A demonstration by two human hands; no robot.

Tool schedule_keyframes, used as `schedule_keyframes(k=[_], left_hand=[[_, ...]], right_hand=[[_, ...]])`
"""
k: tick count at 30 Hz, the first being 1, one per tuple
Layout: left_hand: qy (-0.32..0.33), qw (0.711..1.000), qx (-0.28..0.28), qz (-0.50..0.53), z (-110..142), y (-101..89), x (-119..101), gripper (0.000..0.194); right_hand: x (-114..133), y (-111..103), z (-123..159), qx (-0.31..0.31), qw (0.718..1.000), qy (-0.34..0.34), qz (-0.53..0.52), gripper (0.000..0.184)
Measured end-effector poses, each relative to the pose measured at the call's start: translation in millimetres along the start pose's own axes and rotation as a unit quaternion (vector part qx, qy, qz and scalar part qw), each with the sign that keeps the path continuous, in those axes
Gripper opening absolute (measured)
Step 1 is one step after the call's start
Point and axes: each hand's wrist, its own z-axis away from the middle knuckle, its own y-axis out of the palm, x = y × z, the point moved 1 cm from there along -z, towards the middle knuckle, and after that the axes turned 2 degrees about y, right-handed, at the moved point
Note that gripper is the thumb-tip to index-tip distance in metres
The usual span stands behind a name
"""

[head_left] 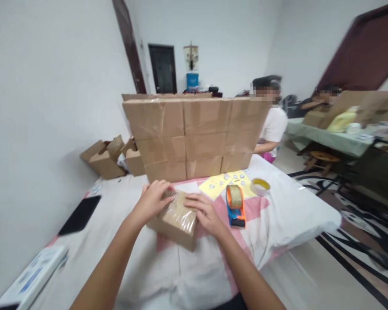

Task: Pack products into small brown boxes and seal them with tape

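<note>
A small brown cardboard box (178, 220) with shiny clear tape over its top lies tilted on the cloth-covered table in front of me. My left hand (155, 199) grips its far left edge, fingers bent over the top. My right hand (205, 212) holds the right side, its fingers reaching across the upper edge; its thumb is hidden. Right of the box lies a blue and orange tape dispenser (236, 218) carrying a roll of brown tape (234, 197). Beyond it is another tape roll (260, 187) with a yellow inner ring.
Stacked cardboard boxes (205, 140) form a wall across the table's far side. Yellow printed sheets (217, 184) lie before it. Open cartons (106, 161) stand at the back left. A black tablet-like slab (79, 215) lies left. A person in white (274, 129) is behind the stack.
</note>
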Motion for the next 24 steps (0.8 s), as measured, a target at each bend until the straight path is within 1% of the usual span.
schedule_keyframes(k=[2,4,6,9,11,14,16,17,21,24], left_hand=[[-0.019,0.999,-0.009,-0.032,3,2.9,0,0.018],[-0.036,0.997,-0.024,-0.068,6,8.2,3,0.025],[-0.035,0.994,-0.048,-0.093,11,16.3,8,0.027],[0.005,0.989,-0.082,-0.126,25,31.4,20,0.029],[0.041,0.983,-0.106,-0.147,37,40.6,30,0.039],[0.107,0.971,-0.133,-0.166,51,50.4,44,0.066],[0.148,0.964,-0.146,-0.168,57,54.2,48,0.087],[0.162,0.961,-0.150,-0.168,59,55.4,49,0.092],[0.180,0.954,-0.171,-0.168,59,56.3,43,0.089],[0.195,0.947,-0.187,-0.176,56,53.7,37,0.094]], right_hand=[[1,3,2,-0.019,1.000,0.003,-0.012,0.039],[2,5,1,-0.036,0.999,0.006,-0.027,0.040],[3,6,0,-0.055,0.998,0.011,-0.039,0.041],[5,6,-1,-0.073,0.996,0.020,-0.055,0.041],[6,6,1,-0.071,0.995,0.022,-0.062,0.041],[7,7,3,-0.063,0.995,0.023,-0.068,0.043],[7,7,4,-0.064,0.995,0.031,-0.073,0.041],[7,7,4,-0.067,0.994,0.037,-0.077,0.040],[9,7,2,-0.075,0.991,0.060,-0.096,0.042],[8,9,0,-0.086,0.987,0.070,-0.112,0.042]])
